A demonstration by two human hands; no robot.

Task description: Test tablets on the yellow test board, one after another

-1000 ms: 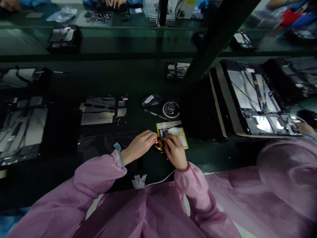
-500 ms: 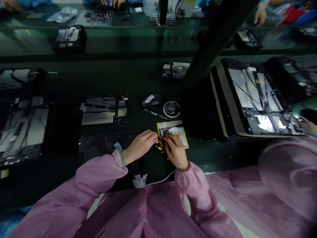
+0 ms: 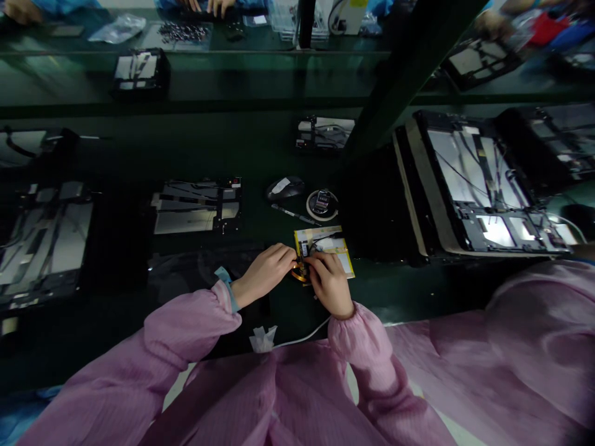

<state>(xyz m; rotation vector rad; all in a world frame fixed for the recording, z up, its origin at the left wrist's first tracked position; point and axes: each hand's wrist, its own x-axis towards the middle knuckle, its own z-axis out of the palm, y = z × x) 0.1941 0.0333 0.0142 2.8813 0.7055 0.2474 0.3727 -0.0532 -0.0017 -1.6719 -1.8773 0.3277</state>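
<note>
At the middle of the bench lies a white battery pack with yellow edges (image 3: 344, 265), with a black cable across it. An orange flex cable (image 3: 299, 273) curls at its left edge beside a small dark board (image 3: 304, 248). My left hand (image 3: 267, 272) pinches at the end of the orange flex cable, its fingertips pressed together. My right hand (image 3: 331, 282) rests over the battery pack, thumb and fingers closed at the dark part by the flex cable. What exactly sits between the right fingertips is hidden.
Beyond the hands are a computer mouse (image 3: 285, 188), a pen (image 3: 295, 214) and a round dish (image 3: 322, 205). An open tablet body (image 3: 198, 206) lies left; a stack of tablet bodies (image 3: 483, 179) stands right. A co-worker's pink sleeve (image 3: 539, 310) is at right.
My hands stay almost in place at the flex cable. On the far belt, a tablet stack at left slides slightly right; the device near the post shifts slightly left. The right co-worker's hand has moved.
</note>
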